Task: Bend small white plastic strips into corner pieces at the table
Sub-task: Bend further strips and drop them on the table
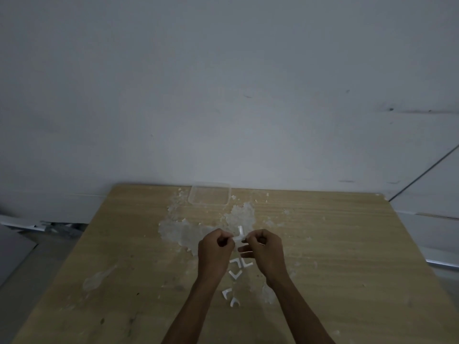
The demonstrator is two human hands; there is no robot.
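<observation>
On the table, bent corner pieces lie nearest — a container at the far edge.

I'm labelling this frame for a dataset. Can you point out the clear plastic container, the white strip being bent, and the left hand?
clear plastic container [191,198]: head view, on its left rim.
white strip [240,231]: head view, on the upright leg above the fingers.
left hand [215,249]: head view, on the back of the hand.

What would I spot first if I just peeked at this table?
Two bare hands, left hand and right hand, meet mid-table, pinching a small white plastic strip bent into a corner. Below them, finished white corner pieces lie on the light wooden table. A clear square plastic container sits at the far edge.
</observation>
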